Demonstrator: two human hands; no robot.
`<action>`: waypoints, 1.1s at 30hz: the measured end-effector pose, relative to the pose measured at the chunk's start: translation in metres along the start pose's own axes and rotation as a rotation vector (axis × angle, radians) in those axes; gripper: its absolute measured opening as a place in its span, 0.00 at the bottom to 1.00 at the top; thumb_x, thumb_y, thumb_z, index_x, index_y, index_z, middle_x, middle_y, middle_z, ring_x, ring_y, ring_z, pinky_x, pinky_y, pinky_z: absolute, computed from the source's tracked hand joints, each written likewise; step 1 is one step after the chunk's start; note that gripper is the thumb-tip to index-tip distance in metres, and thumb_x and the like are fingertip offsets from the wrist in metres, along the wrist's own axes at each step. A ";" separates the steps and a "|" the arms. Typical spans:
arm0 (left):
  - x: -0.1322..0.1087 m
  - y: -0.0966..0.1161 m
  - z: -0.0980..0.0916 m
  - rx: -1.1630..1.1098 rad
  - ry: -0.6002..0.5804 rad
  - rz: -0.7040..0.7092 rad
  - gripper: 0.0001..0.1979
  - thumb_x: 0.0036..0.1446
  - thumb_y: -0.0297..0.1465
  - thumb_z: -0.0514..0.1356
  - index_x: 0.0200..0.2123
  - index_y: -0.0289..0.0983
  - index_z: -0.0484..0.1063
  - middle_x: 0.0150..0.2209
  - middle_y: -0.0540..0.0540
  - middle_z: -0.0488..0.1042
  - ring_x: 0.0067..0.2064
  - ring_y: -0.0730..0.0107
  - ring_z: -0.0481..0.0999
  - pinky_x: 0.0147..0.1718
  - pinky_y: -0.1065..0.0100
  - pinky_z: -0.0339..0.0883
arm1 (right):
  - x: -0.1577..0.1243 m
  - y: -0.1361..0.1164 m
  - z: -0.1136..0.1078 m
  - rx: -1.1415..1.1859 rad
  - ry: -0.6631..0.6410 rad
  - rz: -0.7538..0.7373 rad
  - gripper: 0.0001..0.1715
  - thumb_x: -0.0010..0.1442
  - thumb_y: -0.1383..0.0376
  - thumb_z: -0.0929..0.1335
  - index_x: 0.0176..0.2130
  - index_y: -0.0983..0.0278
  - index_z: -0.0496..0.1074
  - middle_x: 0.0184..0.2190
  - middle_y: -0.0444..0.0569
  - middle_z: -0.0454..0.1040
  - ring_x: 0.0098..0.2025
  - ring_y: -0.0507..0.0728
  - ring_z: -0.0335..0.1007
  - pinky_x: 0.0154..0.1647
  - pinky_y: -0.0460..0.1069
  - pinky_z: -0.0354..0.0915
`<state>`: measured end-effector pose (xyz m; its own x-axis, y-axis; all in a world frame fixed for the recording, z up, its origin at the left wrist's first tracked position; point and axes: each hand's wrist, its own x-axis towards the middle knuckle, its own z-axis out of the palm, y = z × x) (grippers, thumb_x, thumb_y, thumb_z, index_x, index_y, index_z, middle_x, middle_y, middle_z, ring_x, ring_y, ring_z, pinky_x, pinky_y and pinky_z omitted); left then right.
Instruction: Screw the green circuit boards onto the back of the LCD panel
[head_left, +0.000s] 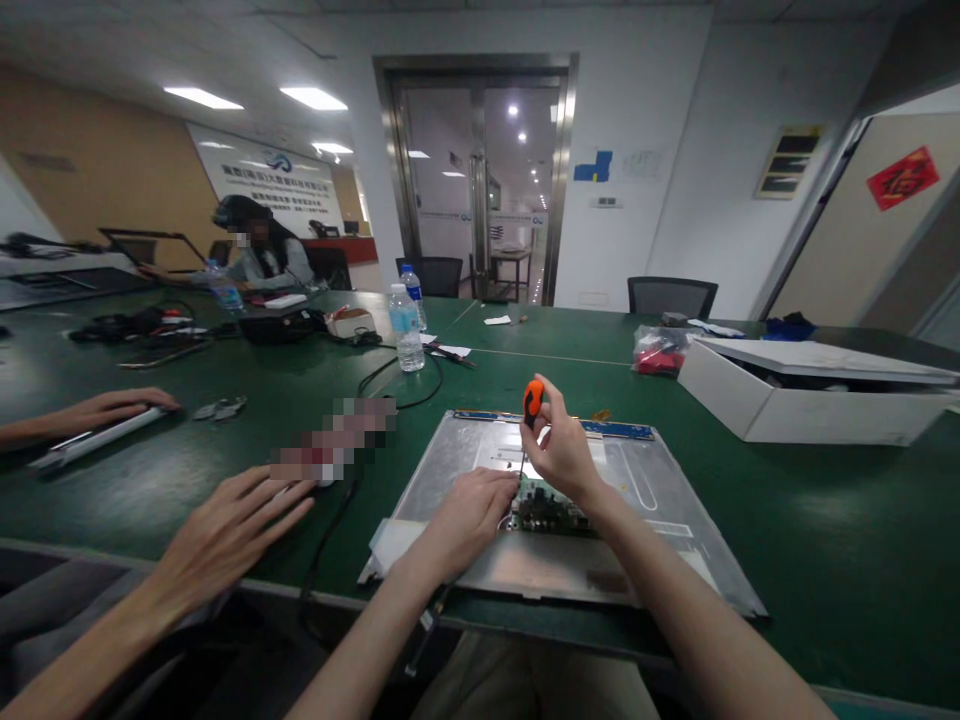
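My right hand [562,450] is closed around a screwdriver [533,400] with an orange and black handle. It stands nearly upright, its thin shaft pointing down at the upper left corner of a green circuit board [551,510]. The board sits on a flat silver metal panel [645,470], which looks like the back of a display and has a blue strip along its far edge. My left hand [476,505] rests over the panel just left of the board, fingers stretched toward the screwdriver tip. Its fingertips are beside the shaft; anything under them is hidden.
Left of me, another person's hands [225,520] rest on the green table [450,385]. A black cable [337,530] runs between us. Water bottles [406,330] stand ahead. At right are a white box [817,400] and a plastic bag [660,350]. Someone sits across the table.
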<state>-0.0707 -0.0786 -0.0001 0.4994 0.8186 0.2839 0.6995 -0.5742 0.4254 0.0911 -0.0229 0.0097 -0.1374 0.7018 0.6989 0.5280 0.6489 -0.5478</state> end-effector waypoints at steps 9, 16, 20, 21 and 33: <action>0.001 -0.004 0.004 0.005 0.017 0.017 0.21 0.67 0.35 0.43 0.47 0.45 0.75 0.47 0.50 0.77 0.48 0.62 0.75 0.50 0.61 0.65 | 0.000 -0.001 -0.001 -0.044 0.012 -0.038 0.38 0.57 0.65 0.63 0.63 0.66 0.47 0.25 0.41 0.71 0.19 0.50 0.63 0.23 0.45 0.59; 0.000 -0.004 0.003 0.014 0.005 0.034 0.21 0.67 0.35 0.42 0.44 0.42 0.75 0.48 0.49 0.77 0.48 0.63 0.75 0.50 0.63 0.64 | -0.001 0.000 0.000 -0.065 0.027 -0.040 0.39 0.58 0.65 0.63 0.64 0.67 0.45 0.26 0.42 0.71 0.19 0.51 0.64 0.25 0.45 0.58; 0.001 -0.004 0.003 0.023 0.021 0.048 0.21 0.67 0.34 0.42 0.43 0.42 0.76 0.48 0.49 0.77 0.48 0.63 0.75 0.50 0.63 0.65 | 0.000 0.000 0.000 -0.065 0.026 -0.046 0.39 0.58 0.65 0.62 0.64 0.67 0.45 0.26 0.42 0.72 0.20 0.51 0.64 0.24 0.45 0.58; 0.001 -0.004 0.003 0.024 0.027 0.051 0.21 0.67 0.33 0.42 0.43 0.42 0.76 0.47 0.49 0.77 0.48 0.63 0.75 0.50 0.63 0.65 | 0.000 0.001 0.000 -0.068 0.026 -0.045 0.38 0.58 0.65 0.62 0.64 0.67 0.45 0.26 0.42 0.72 0.19 0.51 0.64 0.24 0.45 0.58; 0.001 -0.005 0.005 0.015 0.026 0.029 0.22 0.67 0.34 0.42 0.43 0.40 0.76 0.49 0.48 0.77 0.49 0.64 0.74 0.50 0.63 0.65 | -0.001 0.000 0.000 -0.063 0.032 -0.044 0.40 0.58 0.66 0.63 0.65 0.66 0.44 0.26 0.42 0.71 0.20 0.50 0.64 0.24 0.45 0.59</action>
<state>-0.0711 -0.0746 -0.0066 0.5063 0.8017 0.3178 0.6928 -0.5975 0.4036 0.0909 -0.0237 0.0085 -0.1355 0.6624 0.7368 0.5740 0.6586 -0.4866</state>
